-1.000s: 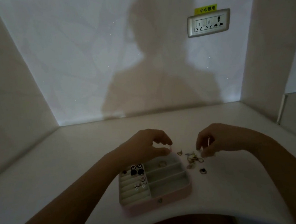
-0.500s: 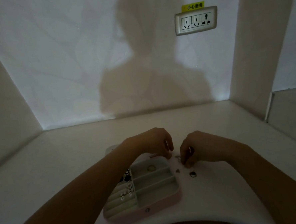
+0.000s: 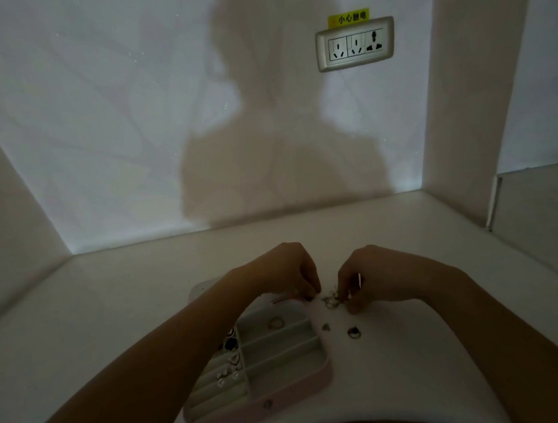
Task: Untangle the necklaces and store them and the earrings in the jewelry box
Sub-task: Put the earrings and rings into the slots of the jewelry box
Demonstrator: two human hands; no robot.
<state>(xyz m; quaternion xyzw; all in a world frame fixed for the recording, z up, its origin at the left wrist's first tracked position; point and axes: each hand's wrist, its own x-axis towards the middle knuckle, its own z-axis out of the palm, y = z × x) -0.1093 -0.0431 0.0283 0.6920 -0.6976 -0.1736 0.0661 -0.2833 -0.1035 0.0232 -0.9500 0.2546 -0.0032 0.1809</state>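
- Hands pinch the knot: left hand (image 3: 288, 273) and right hand (image 3: 379, 277) both grip the tangled necklaces (image 3: 331, 300), just past the far right corner of the jewelry box (image 3: 257, 409).
- Pulling too hard could tighten the knot or snap a chain.
- Loose earrings (image 3: 353, 332) nearby could get bumped away.

The left hand (image 3: 284, 271) moves off the far corner of the jewelry box (image 3: 298, 391) and closes toward the right hand (image 3: 373, 277), so the gap between them narrows. Its curled fingertips now sit at the near edge of the tangle of necklaces (image 3: 332, 301), though a pinch cannot be told. The tangle now sits gathered at the right hand's pinch, no longer spread out beside it
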